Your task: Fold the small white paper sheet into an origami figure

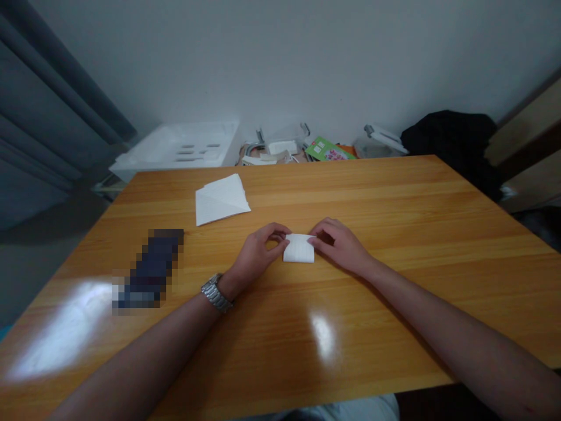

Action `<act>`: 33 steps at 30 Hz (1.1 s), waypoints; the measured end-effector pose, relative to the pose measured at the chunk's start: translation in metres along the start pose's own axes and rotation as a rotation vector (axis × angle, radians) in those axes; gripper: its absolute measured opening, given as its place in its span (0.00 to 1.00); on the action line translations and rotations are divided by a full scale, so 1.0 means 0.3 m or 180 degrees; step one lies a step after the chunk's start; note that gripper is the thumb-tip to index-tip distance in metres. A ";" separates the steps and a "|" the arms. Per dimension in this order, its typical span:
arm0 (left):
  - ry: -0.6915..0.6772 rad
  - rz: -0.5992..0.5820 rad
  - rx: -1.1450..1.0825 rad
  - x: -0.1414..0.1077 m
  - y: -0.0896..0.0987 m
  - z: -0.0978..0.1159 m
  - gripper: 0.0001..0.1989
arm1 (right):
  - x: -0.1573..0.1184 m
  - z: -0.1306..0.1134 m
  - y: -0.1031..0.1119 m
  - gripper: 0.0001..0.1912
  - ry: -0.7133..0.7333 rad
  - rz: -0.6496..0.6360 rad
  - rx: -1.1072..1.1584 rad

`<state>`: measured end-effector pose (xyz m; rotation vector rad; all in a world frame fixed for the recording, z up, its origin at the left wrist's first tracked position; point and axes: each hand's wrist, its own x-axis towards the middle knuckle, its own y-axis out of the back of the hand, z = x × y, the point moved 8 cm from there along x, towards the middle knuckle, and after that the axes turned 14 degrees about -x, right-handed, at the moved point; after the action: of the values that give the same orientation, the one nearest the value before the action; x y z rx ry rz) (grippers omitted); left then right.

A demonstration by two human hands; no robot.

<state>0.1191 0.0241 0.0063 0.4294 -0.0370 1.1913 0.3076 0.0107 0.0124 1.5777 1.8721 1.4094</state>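
A small folded piece of white paper (298, 250) rests at the middle of the wooden table (372, 204), its upper edge curled over. My left hand (262, 247) pinches its upper left corner between thumb and fingers. At the upper right corner, my right hand (339, 242) grips the same paper in a like pinch. Both thumbs lie on the near side, while some fingertips are hidden behind the paper. A metal wristwatch (217, 293) is on my left wrist.
Several white paper sheets (221, 200) lie overlapped at the back left. A pixelated dark object (151, 269) is on the table's left. Beyond the far edge are a white tray (175, 143), a green booklet (328, 149), assorted clutter and a black bag-like shape (451, 143).
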 end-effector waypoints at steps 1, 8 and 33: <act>0.0019 0.0012 -0.0005 0.000 0.001 0.002 0.08 | 0.000 -0.002 0.003 0.07 -0.0006 0.0014 0.0039; 0.0089 0.0128 -0.0073 0.003 0.014 0.002 0.07 | -0.009 0.007 -0.009 0.07 -0.0191 -0.0026 0.0174; 0.0196 0.0294 -0.0642 0.007 0.030 -0.022 0.10 | -0.019 -0.004 -0.010 0.09 -0.0328 -0.0049 0.0513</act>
<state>0.1104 0.0308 0.0034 0.2154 -0.1239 1.2771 0.3071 0.0054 0.0086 1.6719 1.9742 1.1726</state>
